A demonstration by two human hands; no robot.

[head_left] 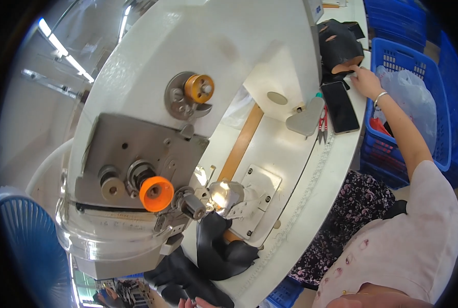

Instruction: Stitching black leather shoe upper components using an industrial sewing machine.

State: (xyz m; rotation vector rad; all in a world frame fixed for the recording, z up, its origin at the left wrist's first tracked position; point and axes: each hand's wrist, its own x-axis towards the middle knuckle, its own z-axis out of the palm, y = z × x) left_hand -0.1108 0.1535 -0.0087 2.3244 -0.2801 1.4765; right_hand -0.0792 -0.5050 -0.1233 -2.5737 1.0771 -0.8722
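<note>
We see the large white sewing machine head (203, 66) filling the middle, its orange knob (156, 193) and needle area crowding the black leather piece (221, 251) below. To the right the white table (290, 154) lies bare up to the black phone (340, 107), the red-handled snips (322, 123) and the blue plastic crate (419, 66).

Right hand (365, 79) is reaching over to the black fabric pile (339, 46) at the desk's (301, 205) far edge, left hand (190, 303) is barely peeking in by the black piece (218, 249) under the sewing machine (188, 102).
</note>
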